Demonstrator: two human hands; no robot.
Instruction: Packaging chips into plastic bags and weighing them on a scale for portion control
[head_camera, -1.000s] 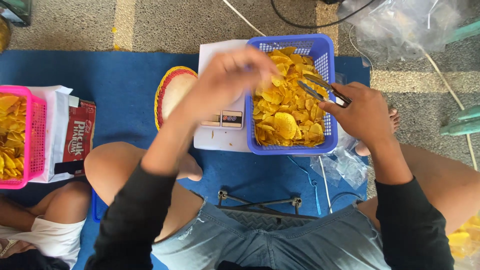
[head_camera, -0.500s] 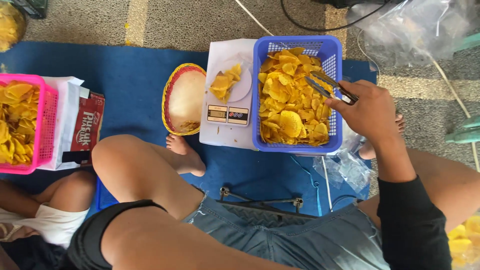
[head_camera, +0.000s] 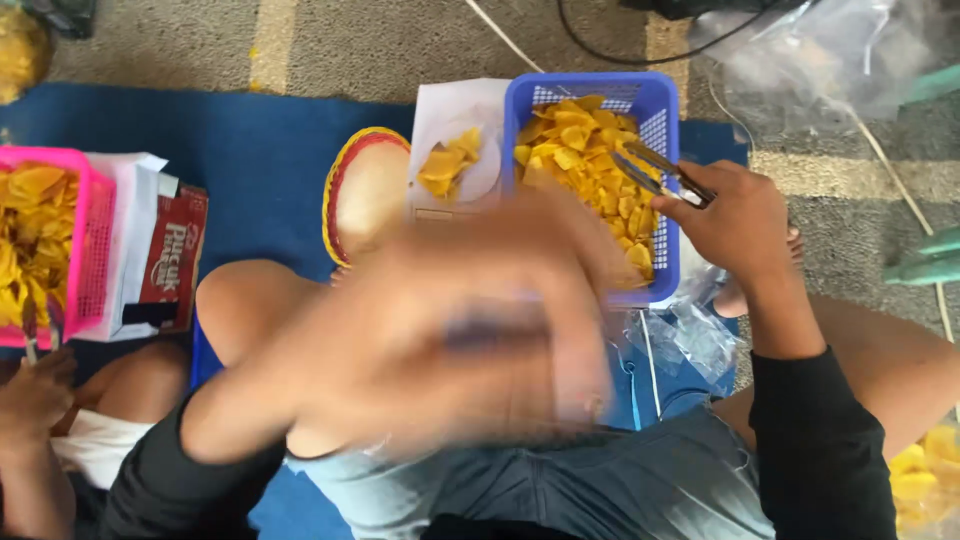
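Note:
My right hand (head_camera: 735, 225) grips metal tongs (head_camera: 655, 170), whose tips rest over the yellow chips (head_camera: 580, 150) in a blue plastic basket (head_camera: 590, 82). My left hand (head_camera: 470, 330) is raised close to the camera, large and blurred. It hides the front of the basket and the front of a white scale (head_camera: 450, 105). A dark bluish smear shows across its fingers, and I cannot make out whether it holds anything. A small pile of chips (head_camera: 447, 160) lies on the scale's pan.
A yellow-and-red woven tray (head_camera: 365, 190) sits left of the scale on the blue mat (head_camera: 250, 150). At the far left are a pink basket (head_camera: 85, 250) of chips, a red box (head_camera: 170, 255) and another person's hand (head_camera: 35, 390). Clear plastic bags (head_camera: 820, 50) lie at the top right.
My left hand left the scale, dropped out of view, then swung up in front of the camera. A pile of chips now lies on the scale. The right hand stayed put.

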